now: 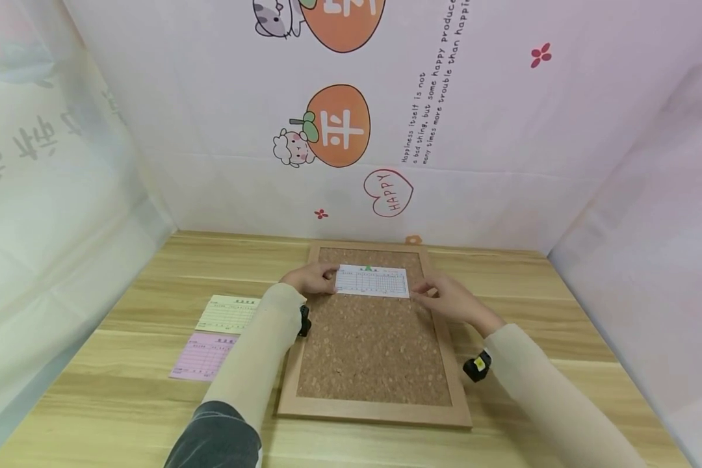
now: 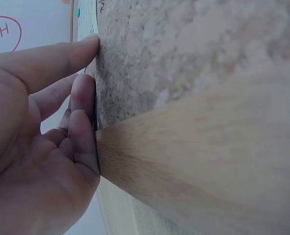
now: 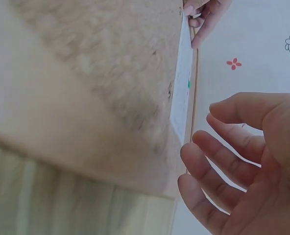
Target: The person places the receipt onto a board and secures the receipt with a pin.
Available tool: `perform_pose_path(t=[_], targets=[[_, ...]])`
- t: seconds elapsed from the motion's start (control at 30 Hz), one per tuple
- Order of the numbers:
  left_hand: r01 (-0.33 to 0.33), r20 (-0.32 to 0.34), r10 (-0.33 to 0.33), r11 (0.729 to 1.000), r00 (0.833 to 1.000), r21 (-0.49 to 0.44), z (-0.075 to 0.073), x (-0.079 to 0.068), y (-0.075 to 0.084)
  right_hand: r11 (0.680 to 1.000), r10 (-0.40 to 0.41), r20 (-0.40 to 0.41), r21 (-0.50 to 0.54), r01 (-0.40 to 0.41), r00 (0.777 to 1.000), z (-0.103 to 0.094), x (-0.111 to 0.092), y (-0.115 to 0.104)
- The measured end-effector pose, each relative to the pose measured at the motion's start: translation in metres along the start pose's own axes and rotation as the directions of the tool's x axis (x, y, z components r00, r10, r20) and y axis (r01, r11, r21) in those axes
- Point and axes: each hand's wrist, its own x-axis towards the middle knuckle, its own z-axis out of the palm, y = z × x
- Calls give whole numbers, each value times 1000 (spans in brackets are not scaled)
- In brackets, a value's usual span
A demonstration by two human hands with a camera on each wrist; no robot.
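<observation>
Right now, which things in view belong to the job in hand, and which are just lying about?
In the job:
white slip
green pin
cork board

Lying about, though perhaps for later:
yellow slip
pink slip

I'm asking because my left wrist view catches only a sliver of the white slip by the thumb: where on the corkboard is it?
Observer: The head view shows the white slip lying crosswise over the upper part of the corkboard.
Operator: Thanks. Is anything near its far end, which I can't see?
Observer: Yes, the right hand is at the slip's right end, fingers relaxed and spread.
Operator: And are there other slips outside my view?
Observer: Yes, a yellow slip and a pink slip lie on the table, left of the corkboard.
</observation>
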Motion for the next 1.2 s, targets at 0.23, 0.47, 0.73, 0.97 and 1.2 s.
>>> perform_pose_path(t=[0.23, 0.47, 0.73, 0.97, 1.2], targets=[[9, -8, -9, 1000, 1000, 3, 0, -1, 2, 1000, 10, 31, 8, -10, 999, -5, -18, 12], [-3, 3, 3, 1000, 1000, 26, 0, 2, 0, 1000, -19, 79, 3, 19, 997, -8, -34, 20], [-6, 9, 6, 1000, 1000, 24, -1, 7, -4, 997, -33, 104, -60, 39, 994, -6, -44, 26], [-7, 7, 7, 1000, 1000, 21, -1, 7, -3, 999, -24, 171, 28, 20, 985, -5, -47, 36], [-3, 14, 3, 1000, 1000, 1, -1, 5, -2, 999, -3, 242, 52, -10, 970, -6, -49, 41]])
